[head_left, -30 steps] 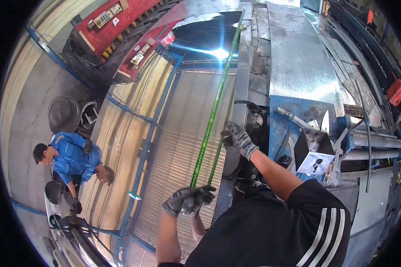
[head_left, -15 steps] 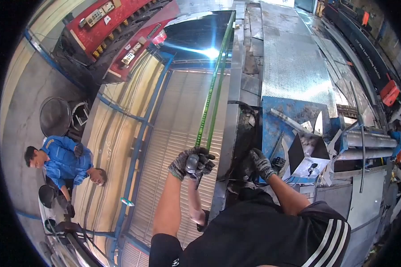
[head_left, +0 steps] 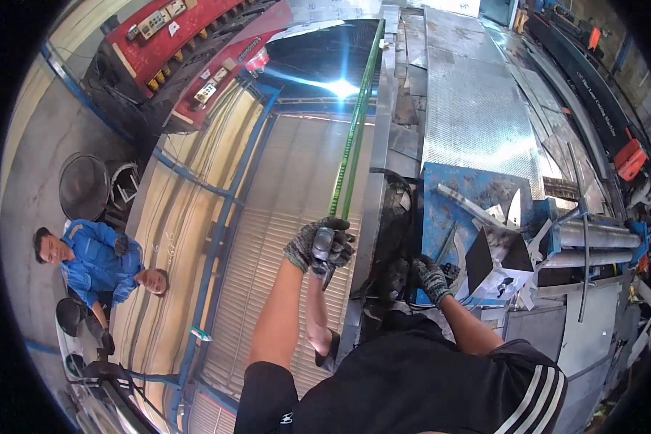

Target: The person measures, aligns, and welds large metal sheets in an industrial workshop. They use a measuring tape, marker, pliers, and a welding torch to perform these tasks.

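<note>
My left hand point(head_left: 311, 244), in a grey knitted glove, is closed around a tape measure point(head_left: 324, 242) low over a mirror-like metal sheet point(head_left: 296, 159). From its case the green tape blade point(head_left: 349, 155) runs out to the sheet's far edge, and its reflection shows alongside. My right hand point(head_left: 432, 281), gloved too, is beside the near left corner of a blue plate point(head_left: 441, 192). Its fingers look stretched out, with nothing visible in them. Close to it, right of the hand, stands a shiny metal box point(head_left: 498, 264).
A person in blue coveralls point(head_left: 87, 253) is at the left, mirrored in the sheet. Metal offcuts point(head_left: 477, 206) litter the blue plate. Steel rollers point(head_left: 593, 235) lie at the right. A textured metal sheet point(head_left: 477, 108) and a red machine point(head_left: 152, 43) are farther off.
My left hand has moved slightly forward and right with the tape measure, and the exposed blade looks shorter. My right hand has shifted slightly back toward me.
</note>
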Demonstrator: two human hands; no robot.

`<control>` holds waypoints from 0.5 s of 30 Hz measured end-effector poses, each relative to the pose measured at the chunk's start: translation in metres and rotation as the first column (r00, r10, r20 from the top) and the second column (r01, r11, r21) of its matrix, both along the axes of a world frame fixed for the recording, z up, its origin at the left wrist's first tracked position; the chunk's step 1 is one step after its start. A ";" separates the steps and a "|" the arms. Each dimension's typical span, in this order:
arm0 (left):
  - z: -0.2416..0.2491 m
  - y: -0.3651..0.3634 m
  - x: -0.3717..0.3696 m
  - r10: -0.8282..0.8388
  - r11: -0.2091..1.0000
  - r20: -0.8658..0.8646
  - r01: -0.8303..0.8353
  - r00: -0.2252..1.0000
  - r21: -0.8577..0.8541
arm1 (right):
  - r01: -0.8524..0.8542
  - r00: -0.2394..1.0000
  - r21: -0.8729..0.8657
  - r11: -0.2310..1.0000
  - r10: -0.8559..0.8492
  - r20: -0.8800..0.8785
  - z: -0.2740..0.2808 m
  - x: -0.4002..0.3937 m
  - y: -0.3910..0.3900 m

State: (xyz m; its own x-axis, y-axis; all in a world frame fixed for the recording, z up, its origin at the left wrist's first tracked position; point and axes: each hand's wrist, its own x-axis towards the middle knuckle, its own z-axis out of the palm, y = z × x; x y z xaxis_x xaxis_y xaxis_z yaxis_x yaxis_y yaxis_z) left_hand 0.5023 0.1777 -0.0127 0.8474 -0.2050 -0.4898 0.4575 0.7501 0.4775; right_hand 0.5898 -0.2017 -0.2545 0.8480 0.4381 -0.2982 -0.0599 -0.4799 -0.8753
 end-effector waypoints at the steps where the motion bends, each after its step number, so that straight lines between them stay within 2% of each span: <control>1: -0.004 0.003 0.000 -0.018 0.994 0.011 0.019 1.000 -0.104 | 0.006 1.000 -0.115 0.993 -0.006 -0.004 0.016 -0.002 0.001; 2: -0.009 0.005 0.000 -0.035 0.978 0.024 0.039 0.999 -0.205 | 0.003 1.000 -0.115 0.993 -0.004 -0.006 0.012 -0.002 0.001; 4: -0.019 0.001 -0.004 -0.021 0.984 0.057 0.031 0.998 -0.178 | 0.115 0.993 -0.037 0.993 -0.114 0.040 0.012 -0.006 0.005; 5: -0.027 -0.002 -0.007 -0.011 0.988 0.092 0.025 0.996 -0.151 | 0.112 0.993 -0.036 0.993 -0.110 0.037 0.005 -0.006 0.003; 6: -0.038 -0.004 -0.007 -0.007 0.988 0.089 0.020 0.996 -0.151 | -0.019 0.971 -0.105 0.994 0.044 0.236 -0.001 -0.005 -0.001; 7: -0.055 -0.004 -0.006 -0.047 0.945 0.166 0.098 0.985 -0.311 | -0.135 0.887 -0.198 0.971 0.207 0.412 -0.004 -0.006 -0.004; 8: -0.038 -0.015 -0.005 -0.071 0.872 0.249 0.181 0.966 -0.455 | -0.142 0.886 -0.200 0.969 0.215 0.411 -0.001 -0.007 -0.001; 9: -0.020 -0.024 -0.016 -0.042 0.963 0.192 0.091 0.981 -0.253 | -0.079 0.921 -0.171 0.982 0.138 0.365 0.002 -0.007 0.005; 10: -0.020 -0.026 -0.018 -0.031 0.963 0.190 0.080 0.981 -0.256 | -0.015 0.947 -0.147 0.989 0.062 0.316 0.009 -0.008 0.011; 11: -0.023 -0.028 -0.023 -0.067 0.996 0.130 0.075 0.989 -0.056 | -0.028 0.947 -0.151 0.988 0.075 0.312 0.025 -0.009 0.016; 12: -0.026 -0.031 -0.030 -0.087 0.987 0.058 0.078 0.995 0.144 | -0.044 0.973 -0.183 0.982 0.084 0.217 0.050 -0.012 0.020; 13: -0.023 -0.044 -0.039 -0.007 0.995 0.067 0.000 0.998 0.098 | -0.069 0.989 -0.216 0.974 0.096 0.116 0.065 -0.013 0.025; 14: -0.027 -0.055 -0.051 0.025 0.996 0.056 -0.030 0.998 0.089 | -0.102 0.986 -0.224 0.969 0.128 0.104 0.059 -0.008 0.026; 15: -0.032 -0.067 -0.065 0.029 0.955 0.121 -0.063 0.992 0.291 | -0.160 0.949 -0.235 0.959 0.214 0.231 0.053 -0.002 0.026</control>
State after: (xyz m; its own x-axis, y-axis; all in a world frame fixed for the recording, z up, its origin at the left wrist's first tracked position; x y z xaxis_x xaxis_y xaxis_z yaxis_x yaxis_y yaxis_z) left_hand 0.4372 0.1110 -0.0448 0.9061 -0.0260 -0.4222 0.3555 0.5879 0.7267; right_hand 0.5879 -0.1758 -0.2017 0.8159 0.5465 -0.1887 0.2575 -0.6357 -0.7277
